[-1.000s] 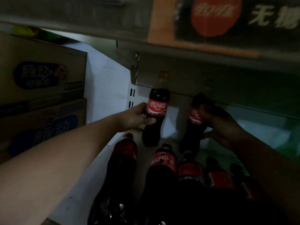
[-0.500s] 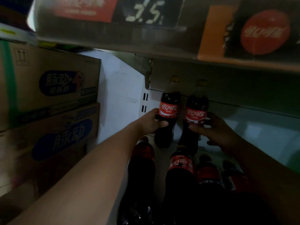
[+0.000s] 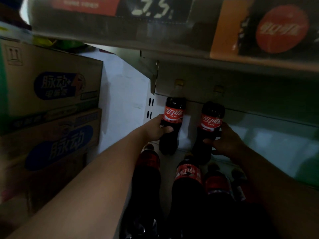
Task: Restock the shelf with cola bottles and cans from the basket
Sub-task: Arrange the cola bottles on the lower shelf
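Two upright cola bottles with red labels stand at the back of a dim white shelf (image 3: 183,135). My left hand (image 3: 156,129) grips the left cola bottle (image 3: 173,116) at its waist, just below the label. My right hand (image 3: 224,141) grips the right cola bottle (image 3: 212,122) low on its body. Several more cola bottles (image 3: 188,176) stand in front of them, nearer to me, dark and partly hidden by my arms. No basket is in view.
An upper shelf edge with a price strip (image 3: 151,9) and a red cola sign (image 3: 281,29) hangs close overhead. Two stacked cardboard boxes (image 3: 51,100) stand to the left. The white side wall (image 3: 124,104) and a slotted upright (image 3: 150,107) bound the shelf's left end.
The right bottle went from tilted to upright beside the left one, and the two now stand a little further apart. The view has dropped and shifted, bringing the boxes more into view.
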